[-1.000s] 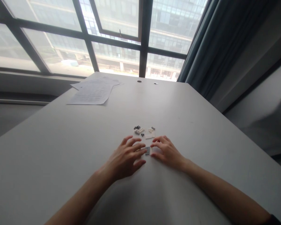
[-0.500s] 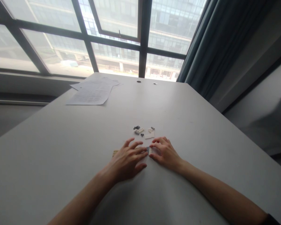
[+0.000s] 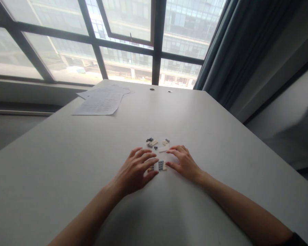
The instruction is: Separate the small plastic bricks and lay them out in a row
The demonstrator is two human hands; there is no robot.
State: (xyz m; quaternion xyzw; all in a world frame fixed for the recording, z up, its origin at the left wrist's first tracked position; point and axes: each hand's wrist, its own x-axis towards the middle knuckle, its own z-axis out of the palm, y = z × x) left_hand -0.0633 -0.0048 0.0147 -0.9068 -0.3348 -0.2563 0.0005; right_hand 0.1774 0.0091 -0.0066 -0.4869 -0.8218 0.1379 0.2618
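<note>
Both my hands rest on a grey table (image 3: 66, 160) near its middle. My left hand (image 3: 136, 169) lies with fingers spread and slightly curled; a small tan piece (image 3: 151, 168) peeks out under its fingertips. My right hand (image 3: 182, 162) sits opposite, fingers bent, thumb near a small grey and white brick assembly (image 3: 161, 165) that lies on the table between the two hands. Neither hand lifts anything. Just beyond the fingers lies a cluster of small white, grey and black bricks (image 3: 157, 144).
Printed paper sheets (image 3: 100, 101) lie at the table's far left. Two small dark holes (image 3: 152, 89) mark the far edge by the window. A dark curtain (image 3: 236, 51) hangs at the right.
My hands have drawn a little apart and forward, uncovering the grey and white assembly between them. My left hand now covers the tan piece that lay beside it half a second ago.
</note>
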